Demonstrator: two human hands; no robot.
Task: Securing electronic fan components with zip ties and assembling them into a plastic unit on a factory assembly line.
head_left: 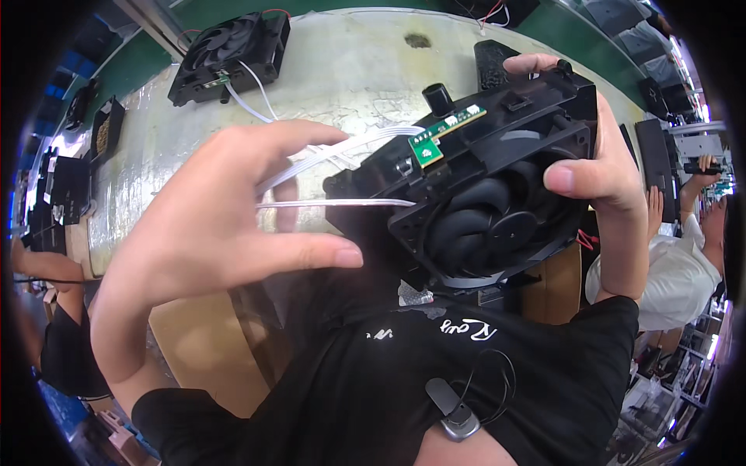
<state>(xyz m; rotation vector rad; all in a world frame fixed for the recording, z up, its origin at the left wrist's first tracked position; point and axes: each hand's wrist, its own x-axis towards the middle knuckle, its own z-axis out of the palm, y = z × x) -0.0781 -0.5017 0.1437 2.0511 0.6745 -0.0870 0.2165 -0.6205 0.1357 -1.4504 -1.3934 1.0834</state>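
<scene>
My right hand [602, 175] is closed round the right end of a black fan assembly [505, 225], its thumb on the frame by the fan blades. The assembly is tilted in the air before my chest. On its upper side sits a small green circuit board [427, 151], with a flat white cable [373, 138] running from it. A thinner white cable [342, 203] leads left from the frame. Both cables run into the crook of my left hand [256, 210]. That hand is open, thumb and forefinger spread wide; its lower fingers are partly hidden.
Another black fan assembly [233, 58] with white cables lies on the worktable [357, 46] at the far left. A black block [491, 66] stands behind my right hand. Cardboard boxes [206, 342] are below the table. Co-workers sit at both sides, one in a white shirt [660, 276].
</scene>
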